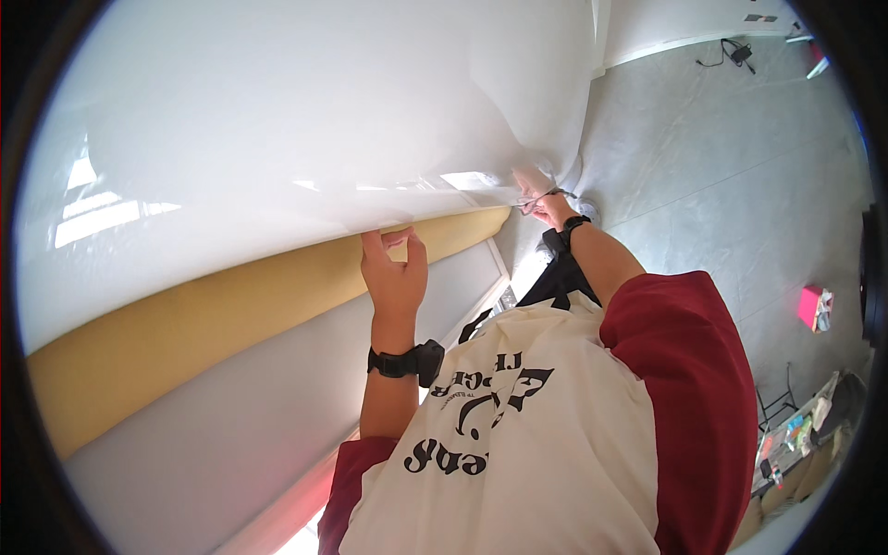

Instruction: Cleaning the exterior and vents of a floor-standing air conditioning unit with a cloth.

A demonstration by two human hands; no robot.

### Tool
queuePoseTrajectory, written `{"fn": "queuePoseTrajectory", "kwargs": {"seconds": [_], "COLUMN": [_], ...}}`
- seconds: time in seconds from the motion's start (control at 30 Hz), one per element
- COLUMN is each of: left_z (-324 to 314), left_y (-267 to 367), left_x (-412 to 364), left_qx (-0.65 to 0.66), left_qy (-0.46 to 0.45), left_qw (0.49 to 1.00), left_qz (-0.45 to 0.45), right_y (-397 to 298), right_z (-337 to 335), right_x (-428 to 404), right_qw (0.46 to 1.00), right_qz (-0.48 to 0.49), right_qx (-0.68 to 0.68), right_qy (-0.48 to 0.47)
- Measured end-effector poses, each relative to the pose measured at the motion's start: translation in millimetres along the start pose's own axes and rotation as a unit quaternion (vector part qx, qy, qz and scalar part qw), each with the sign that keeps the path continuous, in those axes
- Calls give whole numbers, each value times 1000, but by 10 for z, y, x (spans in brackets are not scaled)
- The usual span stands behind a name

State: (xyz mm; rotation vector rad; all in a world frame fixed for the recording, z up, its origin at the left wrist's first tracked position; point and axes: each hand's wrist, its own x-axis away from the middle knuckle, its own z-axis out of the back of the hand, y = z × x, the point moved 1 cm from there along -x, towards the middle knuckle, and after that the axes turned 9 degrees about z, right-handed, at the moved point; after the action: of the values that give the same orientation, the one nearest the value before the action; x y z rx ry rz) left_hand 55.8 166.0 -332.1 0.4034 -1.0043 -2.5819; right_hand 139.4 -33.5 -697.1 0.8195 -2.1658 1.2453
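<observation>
A large glossy white panel (pixel 312 118) fills the upper left of the view and reflects light and a hand. Along its near edge runs a tan strip (pixel 229 312). My left hand (pixel 395 270) is at that edge, its fingers bent and their tips against the border of white and tan. Whether they pinch anything there is hidden. Farther right, near the panel's corner, my right hand (pixel 551 210) has its fingers closed around a thin dark looped item (pixel 565 192), too small to name surely. Each wrist wears a black band.
A pale grey surface (pixel 229 416) lies beyond the tan strip. On the grey tiled floor (pixel 680 166) are a black power adapter with cable (pixel 741 53) and a pink box (pixel 809 307). A table (pixel 773 444) with assorted items stands at lower right.
</observation>
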Motion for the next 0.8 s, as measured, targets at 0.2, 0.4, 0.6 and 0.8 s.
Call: {"fn": "queuePoseTrajectory", "kwargs": {"seconds": [0.2,0.4,0.6,0.8], "left_z": [-122,133,-78,-51], "left_y": [-89,-206,57,55], "left_x": [-40,83,-1,-1], "left_qx": [24,13,65,44], "left_qy": [-57,-13,-24,-26], "left_qw": [998,1000,998,999], "left_qz": [-9,19,-7,-4], "right_y": [41,-492,622,1035], "right_z": [1175,640,1234,-155], "right_x": [-796,-660,-850,-532], "right_qw": [994,985,855,894], "right_qz": [74,70,332,46], "right_qx": [53,106,354,-342], "right_qy": [59,-116,-184,-285]}}
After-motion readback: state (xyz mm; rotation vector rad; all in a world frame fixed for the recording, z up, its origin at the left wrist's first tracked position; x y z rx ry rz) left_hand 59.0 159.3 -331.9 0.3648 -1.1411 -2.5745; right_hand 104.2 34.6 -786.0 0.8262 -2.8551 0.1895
